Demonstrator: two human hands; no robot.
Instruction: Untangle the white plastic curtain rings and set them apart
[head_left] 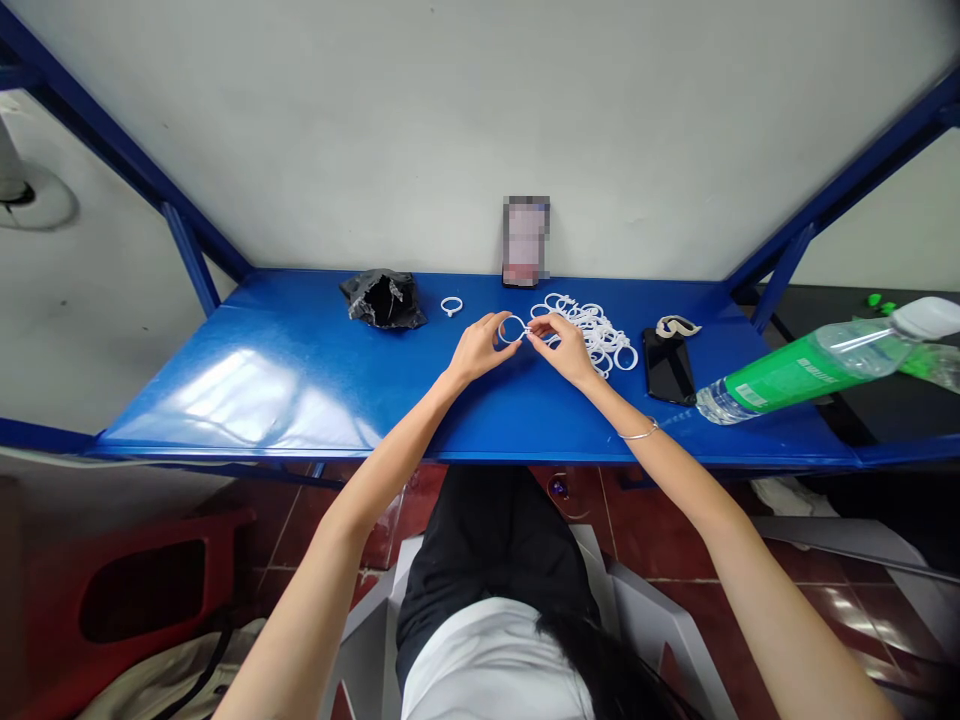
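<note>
Holding a white ring between them, the two hands meet over the middle of a blue worktop. The left hand grips the ring's left part, thumb below and fingers above; the right hand pinches the small projection on its right side between thumb and fingertips. Just beyond and to the right of the right hand lies a loose pile of similar white rings, several overlapping. A single separate ring rests apart, to the left of the held one, and farther left sits a crumpled black bag with its mouth open. At the back, an upright phone, its screen pixelated, leans against the pale wall. Right of the pile, a dark phone lies flat, with a pale curled object at its far end. Just beside this phone stands a green-labelled bottle. A thin bracelet encircles the right forearm.
</note>
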